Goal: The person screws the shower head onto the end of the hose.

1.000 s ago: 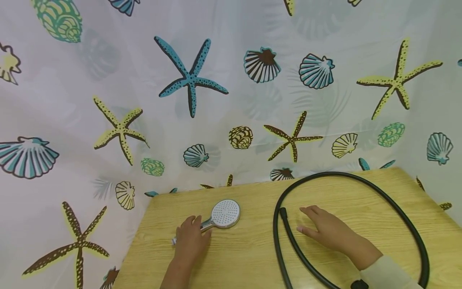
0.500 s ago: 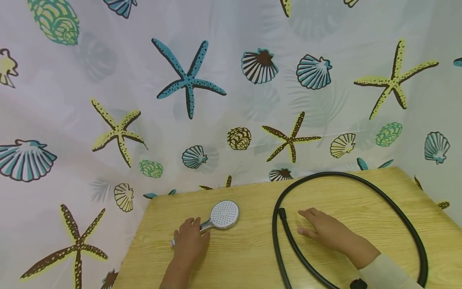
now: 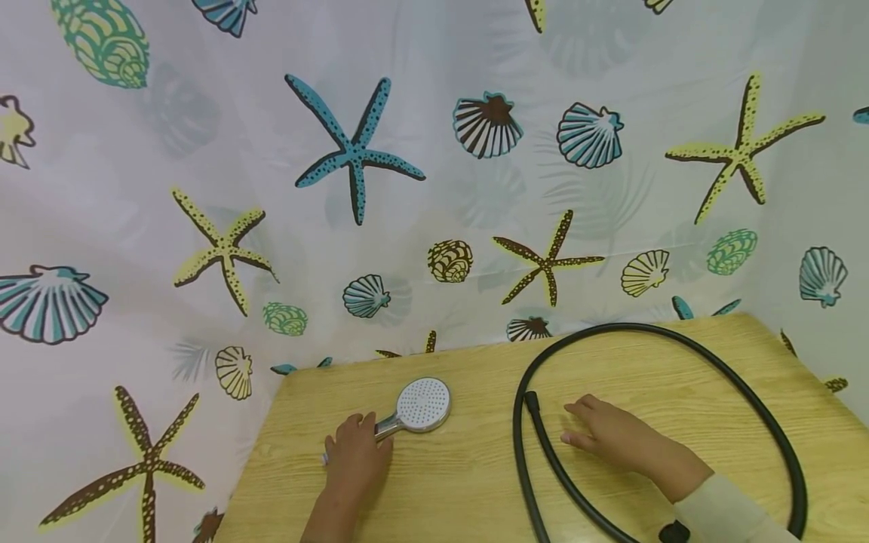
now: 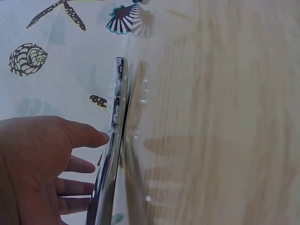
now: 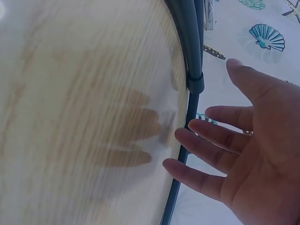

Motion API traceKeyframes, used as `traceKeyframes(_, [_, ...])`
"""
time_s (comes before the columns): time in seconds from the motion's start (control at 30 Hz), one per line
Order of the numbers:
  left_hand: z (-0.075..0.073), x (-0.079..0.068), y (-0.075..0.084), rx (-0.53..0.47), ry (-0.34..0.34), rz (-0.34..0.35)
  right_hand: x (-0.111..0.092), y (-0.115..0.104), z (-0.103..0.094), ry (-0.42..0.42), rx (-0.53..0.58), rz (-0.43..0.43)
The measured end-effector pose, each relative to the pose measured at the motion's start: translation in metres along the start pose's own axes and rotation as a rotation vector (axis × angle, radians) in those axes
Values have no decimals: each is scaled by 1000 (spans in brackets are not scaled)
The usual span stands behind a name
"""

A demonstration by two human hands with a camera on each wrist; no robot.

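Note:
A chrome hand shower (image 3: 423,405) with a white, dotted face lies on the wooden table toward the left. My left hand (image 3: 356,460) is over its handle and covers part of it in the head view. From the left wrist view, the thumb tip of the left hand (image 4: 51,164) comes right at the edge of the chrome handle (image 4: 115,140), while the other fingers are loosely extended beside it. To the right, my right hand (image 3: 618,441) hovers inside the loop of a black shower hose (image 3: 519,445); its fingers are spread and hold nothing in the right wrist view.
The hose end (image 3: 532,403) with its black connector points away from me, left of the right hand. A dark round piece (image 3: 674,532) is by the right sleeve (image 3: 729,513). Behind the wooden table (image 3: 468,467) hangs a curtain (image 3: 434,188) printed with starfish and shells.
Both hands stay nearly in place; the right fingers have dipped slightly. The hand shower and hose have not moved on the table, and the head view has shifted a little.

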State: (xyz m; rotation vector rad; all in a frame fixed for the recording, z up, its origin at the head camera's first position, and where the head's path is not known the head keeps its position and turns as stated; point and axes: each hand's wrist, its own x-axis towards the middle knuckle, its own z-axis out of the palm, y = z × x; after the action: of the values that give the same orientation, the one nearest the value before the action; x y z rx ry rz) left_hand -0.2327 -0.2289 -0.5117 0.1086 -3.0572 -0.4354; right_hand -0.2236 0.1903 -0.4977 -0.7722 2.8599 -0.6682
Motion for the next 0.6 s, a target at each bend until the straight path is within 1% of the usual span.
traceKeyframes(0.33, [3,2,-4,18,-8,8,4,-3,0,-39,36,-3])
traceKeyframes(0.6, [2,1,-4,49,-8,19,6,-9,-1,-37,9,-11])
